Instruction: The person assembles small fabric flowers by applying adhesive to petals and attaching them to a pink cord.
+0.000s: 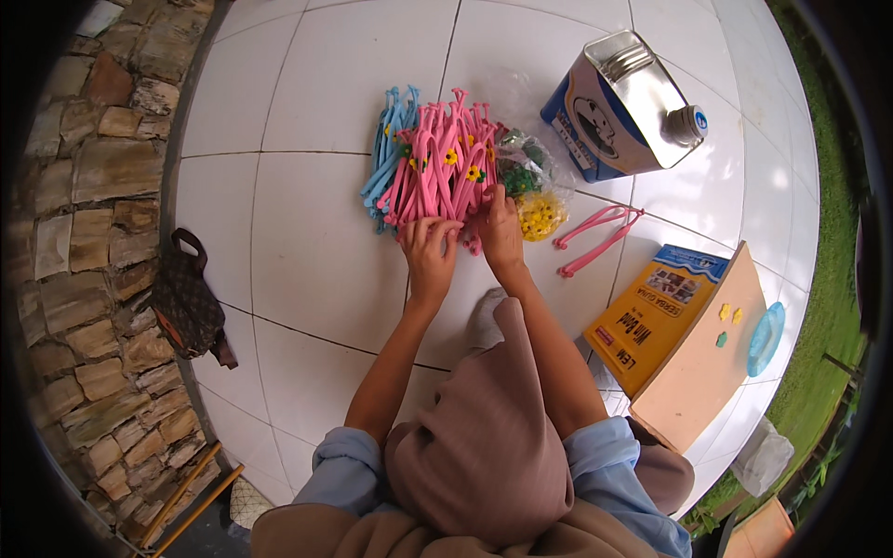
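A thick pile of bent pink plastic strips (pixel 437 167) with knobbed ends lies on the white tiles, with small yellow flowers on some of them. Blue strips (pixel 383 158) of the same form lie along its left side. At the pile's near edge, my left hand (pixel 431 251) has its fingers curled onto the lower ends of the pink strips. My right hand (pixel 500 232) pinches at the near right corner of the pile, where a pink knobbed end shows beside the fingers. The exact pieces under the fingertips are partly hidden.
Clear bags of yellow flowers (pixel 541 216) and green pieces (pixel 523 163) lie right of the pile. Beyond stands a metal can (pixel 614 112). Loose pink strips (pixel 600 237), a yellow carton (pixel 656 316) and a blue lid (pixel 766 339) are at right. A brown bag (pixel 189 298) lies left by the stone wall.
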Demonstrator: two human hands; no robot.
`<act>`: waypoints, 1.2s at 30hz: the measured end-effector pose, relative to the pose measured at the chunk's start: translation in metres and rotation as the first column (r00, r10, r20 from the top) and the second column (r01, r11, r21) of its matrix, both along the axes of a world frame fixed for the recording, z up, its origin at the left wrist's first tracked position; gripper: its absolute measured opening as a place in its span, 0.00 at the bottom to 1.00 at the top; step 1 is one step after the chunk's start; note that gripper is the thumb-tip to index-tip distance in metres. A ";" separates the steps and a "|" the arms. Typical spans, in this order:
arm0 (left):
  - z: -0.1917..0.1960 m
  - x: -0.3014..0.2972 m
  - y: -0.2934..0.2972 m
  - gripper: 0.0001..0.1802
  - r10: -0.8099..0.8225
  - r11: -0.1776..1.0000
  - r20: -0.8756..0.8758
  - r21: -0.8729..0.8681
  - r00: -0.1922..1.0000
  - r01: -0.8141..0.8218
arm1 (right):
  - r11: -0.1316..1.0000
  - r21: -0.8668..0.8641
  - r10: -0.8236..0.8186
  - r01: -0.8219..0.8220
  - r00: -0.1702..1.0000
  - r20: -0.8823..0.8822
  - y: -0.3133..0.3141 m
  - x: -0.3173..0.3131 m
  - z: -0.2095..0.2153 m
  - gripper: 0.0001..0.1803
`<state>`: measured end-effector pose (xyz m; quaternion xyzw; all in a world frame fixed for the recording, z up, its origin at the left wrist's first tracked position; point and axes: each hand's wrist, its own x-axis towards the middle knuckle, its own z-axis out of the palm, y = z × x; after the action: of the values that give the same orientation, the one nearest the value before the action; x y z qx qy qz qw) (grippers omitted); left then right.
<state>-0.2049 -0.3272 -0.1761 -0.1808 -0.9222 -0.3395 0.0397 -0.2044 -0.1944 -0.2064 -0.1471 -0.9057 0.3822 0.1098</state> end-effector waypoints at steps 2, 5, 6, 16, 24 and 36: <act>-0.001 0.000 -0.003 0.10 -0.010 1.000 -0.009 -0.014 1.000 0.010 | 0.960 -0.272 -0.058 0.073 0.996 0.064 0.007 0.000 -0.001 0.17; 0.004 0.002 0.001 0.13 -0.064 0.997 0.002 -0.047 0.998 0.064 | 0.923 -0.374 -0.082 0.091 0.996 0.040 0.018 0.006 0.000 0.10; 0.006 0.002 0.004 0.14 -0.104 0.992 0.021 -0.066 0.994 0.106 | 0.909 -0.408 -0.064 0.082 0.996 0.059 0.022 0.009 0.001 0.07; 0.024 0.025 0.026 0.02 -0.259 0.947 0.239 0.254 0.936 0.198 | 0.620 -0.637 -0.381 0.458 0.886 0.265 0.049 0.110 0.033 0.15; -0.025 0.041 0.143 0.13 -0.647 0.756 0.247 0.332 0.721 0.564 | 0.513 -0.276 -0.791 0.813 0.572 0.216 0.076 0.123 -0.026 0.23; -0.043 0.048 0.166 0.23 -0.621 0.768 0.580 0.583 0.527 0.264 | 0.212 -0.668 -0.758 0.713 0.552 0.348 0.079 0.109 0.019 0.32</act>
<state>-0.1573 -0.1613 -0.2191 -0.2464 -0.6753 -0.5728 -0.3939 -0.0952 -0.1154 -0.1871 -0.5774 -0.4742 0.6235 0.2300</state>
